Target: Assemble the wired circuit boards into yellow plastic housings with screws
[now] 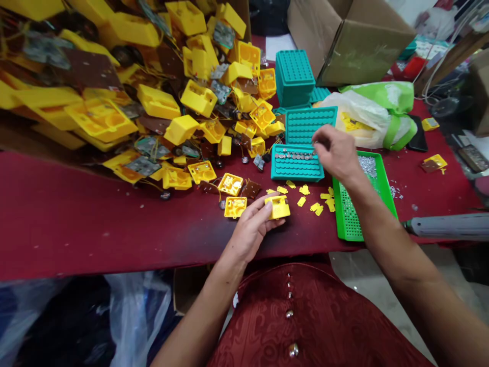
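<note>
My left hand [255,223] is closed around a small yellow plastic case [278,207], just above the table's front part. My right hand [336,151] is at the right end of a teal ridged tray [294,172], with thumb and fingertips pinched together. Anything between those fingertips is too small to make out. Across the tray runs a row of small round silver button cells [298,156]. Small flat yellow covers [304,189] lie scattered between my hands. Left of my left hand rest open yellow cases [235,207] with wires and brown boards.
A large heap of yellow cases [198,97] with wired parts fills the left back. Right of the trays, a green basket [349,232] holds small metal pieces [367,165]. Behind are stacked teal trays [294,69], a cardboard box [355,46] and a bag [367,112]. An electric screwdriver [446,226] lies right.
</note>
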Tool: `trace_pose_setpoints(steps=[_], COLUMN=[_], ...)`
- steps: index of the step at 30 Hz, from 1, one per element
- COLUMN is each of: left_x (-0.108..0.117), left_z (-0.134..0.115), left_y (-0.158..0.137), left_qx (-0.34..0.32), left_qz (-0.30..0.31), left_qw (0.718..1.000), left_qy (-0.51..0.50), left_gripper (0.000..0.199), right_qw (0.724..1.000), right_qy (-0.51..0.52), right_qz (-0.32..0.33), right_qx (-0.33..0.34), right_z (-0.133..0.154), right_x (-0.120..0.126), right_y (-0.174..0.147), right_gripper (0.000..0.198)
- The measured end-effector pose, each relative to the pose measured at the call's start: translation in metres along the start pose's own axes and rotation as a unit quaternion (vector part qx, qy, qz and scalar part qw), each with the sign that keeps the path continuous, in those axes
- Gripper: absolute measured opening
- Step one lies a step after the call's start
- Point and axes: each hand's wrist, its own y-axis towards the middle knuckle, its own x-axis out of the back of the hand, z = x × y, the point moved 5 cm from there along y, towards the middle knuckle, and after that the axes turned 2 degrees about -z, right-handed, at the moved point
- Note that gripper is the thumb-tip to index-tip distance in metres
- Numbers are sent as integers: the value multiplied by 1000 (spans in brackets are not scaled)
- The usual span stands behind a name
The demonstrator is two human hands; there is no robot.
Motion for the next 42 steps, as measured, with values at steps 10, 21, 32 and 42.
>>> trace_pose_setpoints(steps=[10, 21, 32, 42], left_x=[4, 2, 10, 6], left_z=[1, -3, -4, 4], left_y=[-2, -5, 2, -3], left_qx=[-2, -18, -126, -202], left_qz=[-2, -15, -27, -104], left_qw=[1000, 999, 981, 920], left_qy=[25, 37, 142, 318], left_gripper=[38, 41, 44, 40], right_qw=[996, 974, 973, 956], right_qy=[-88, -182, 230, 290], right_qz=[9, 80, 19, -50], right_qx=[-9, -108, -28, 12], right_z=[-31, -23, 44, 74], right_x=[-13, -25, 0, -53], right_y=[10, 9, -70, -106], right_gripper=[26, 35, 16, 11])
